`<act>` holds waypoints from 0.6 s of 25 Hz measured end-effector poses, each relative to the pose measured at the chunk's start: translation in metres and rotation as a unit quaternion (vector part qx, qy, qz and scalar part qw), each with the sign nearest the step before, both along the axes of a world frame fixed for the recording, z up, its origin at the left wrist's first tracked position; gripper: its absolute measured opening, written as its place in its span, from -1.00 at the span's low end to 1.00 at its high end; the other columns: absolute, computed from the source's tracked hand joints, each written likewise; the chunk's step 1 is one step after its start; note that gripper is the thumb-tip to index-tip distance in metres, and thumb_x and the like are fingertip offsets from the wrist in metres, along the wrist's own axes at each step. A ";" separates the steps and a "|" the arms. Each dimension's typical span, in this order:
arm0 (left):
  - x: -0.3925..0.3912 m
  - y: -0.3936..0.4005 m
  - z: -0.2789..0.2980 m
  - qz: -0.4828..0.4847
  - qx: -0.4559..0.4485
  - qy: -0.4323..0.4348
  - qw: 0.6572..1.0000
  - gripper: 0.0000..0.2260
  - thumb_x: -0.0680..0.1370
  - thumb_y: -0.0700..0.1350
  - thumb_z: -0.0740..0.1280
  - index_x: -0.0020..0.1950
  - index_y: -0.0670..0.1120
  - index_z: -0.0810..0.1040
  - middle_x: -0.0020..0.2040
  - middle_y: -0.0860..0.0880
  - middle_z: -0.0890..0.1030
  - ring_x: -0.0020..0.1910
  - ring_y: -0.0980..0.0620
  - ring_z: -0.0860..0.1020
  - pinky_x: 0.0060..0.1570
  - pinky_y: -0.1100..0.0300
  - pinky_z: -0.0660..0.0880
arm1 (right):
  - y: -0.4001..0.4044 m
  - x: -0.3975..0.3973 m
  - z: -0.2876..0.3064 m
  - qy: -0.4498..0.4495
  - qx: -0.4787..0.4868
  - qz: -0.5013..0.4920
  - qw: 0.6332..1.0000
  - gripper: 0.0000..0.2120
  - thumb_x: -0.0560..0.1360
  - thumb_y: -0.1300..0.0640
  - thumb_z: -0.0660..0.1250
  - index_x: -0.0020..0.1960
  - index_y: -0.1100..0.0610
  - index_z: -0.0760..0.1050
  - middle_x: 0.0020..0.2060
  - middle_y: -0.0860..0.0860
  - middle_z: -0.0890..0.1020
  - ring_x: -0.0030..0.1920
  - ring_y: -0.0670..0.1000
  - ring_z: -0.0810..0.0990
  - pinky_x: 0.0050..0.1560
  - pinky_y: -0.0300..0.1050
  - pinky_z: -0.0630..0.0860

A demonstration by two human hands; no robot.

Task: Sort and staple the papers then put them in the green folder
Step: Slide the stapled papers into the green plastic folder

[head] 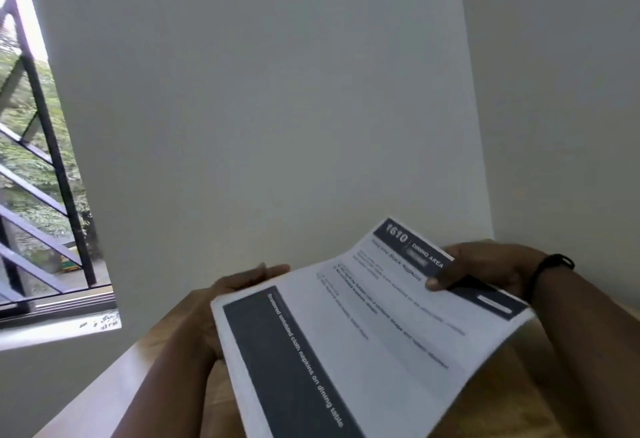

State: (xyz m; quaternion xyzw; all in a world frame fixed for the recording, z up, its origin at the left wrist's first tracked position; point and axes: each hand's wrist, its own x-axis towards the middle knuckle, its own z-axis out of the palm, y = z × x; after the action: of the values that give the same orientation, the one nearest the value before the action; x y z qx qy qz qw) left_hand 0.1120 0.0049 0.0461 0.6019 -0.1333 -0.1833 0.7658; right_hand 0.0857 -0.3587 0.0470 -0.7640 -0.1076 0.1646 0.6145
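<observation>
Stack of printed papers (363, 344) held above wooden table (114, 389), left hand (221, 302) gripping its far left edge, right hand (485, 269) pinching header corner marked 1610, black wristband (550, 266) on right wrist

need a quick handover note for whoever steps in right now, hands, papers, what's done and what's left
Left hand: under the far left edge of the papers, fingers showing past the edge.
Right hand: thumb pinched on the top sheet's header, which reads 1610 DINING AREA.
The papers are held up above the wooden table, near the window.
Stapler and green folder are not in view.
Done: papers gathered in hand; no staple visible.
Left: finish sorting, staple, put in folder.
</observation>
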 end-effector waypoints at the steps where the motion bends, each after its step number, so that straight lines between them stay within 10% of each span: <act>1: 0.002 0.000 -0.002 0.039 -0.050 0.017 0.998 -0.46 0.37 0.19 0.47 0.13 -0.21 0.65 -0.02 -0.27 0.66 -0.16 -0.25 0.66 -0.20 -0.08 0.61 | 0.002 0.004 -0.001 -0.020 0.027 -0.018 0.999 -0.53 0.30 0.29 0.47 0.20 0.32 0.51 0.08 0.29 0.63 -0.02 0.22 0.65 0.01 0.09 0.62; 6: 0.003 -0.007 -0.003 0.089 -0.137 -0.012 0.986 -0.36 0.42 0.28 0.30 0.14 -0.27 0.60 0.09 -0.31 0.63 -0.05 -0.27 0.67 -0.08 -0.23 0.60 | 0.004 0.032 -0.012 -0.040 0.260 -0.130 0.956 -0.62 0.44 0.40 0.30 0.26 0.33 0.47 0.09 0.34 0.61 -0.03 0.26 0.64 -0.10 0.06 0.65; 10: 0.000 -0.018 -0.009 0.147 0.035 -0.045 0.988 -0.63 0.47 -0.28 0.37 0.27 -0.30 0.48 0.02 -0.32 0.64 -0.18 -0.22 0.66 -0.23 -0.10 0.63 | 0.008 0.025 -0.015 -0.017 0.211 -0.114 0.971 -0.57 0.39 0.37 0.41 0.24 0.34 0.48 0.09 0.34 0.60 -0.04 0.27 0.64 -0.10 0.09 0.65; 15: -0.010 -0.012 0.002 0.130 0.015 -0.008 0.991 -0.66 0.46 -0.16 0.38 0.20 -0.27 0.54 -0.05 -0.30 0.63 -0.26 -0.22 0.64 -0.27 -0.09 0.61 | 0.002 0.013 -0.014 0.032 0.170 -0.016 0.985 -0.37 -0.02 0.25 0.69 0.03 0.32 0.64 0.11 0.34 0.60 -0.01 0.31 0.65 -0.03 0.23 0.60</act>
State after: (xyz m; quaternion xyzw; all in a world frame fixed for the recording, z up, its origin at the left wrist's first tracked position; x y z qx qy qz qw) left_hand 0.1024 -0.0069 0.0481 0.6269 -0.0575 -0.0796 0.7729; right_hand 0.0988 -0.3570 0.0329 -0.6441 -0.1021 0.1583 0.7414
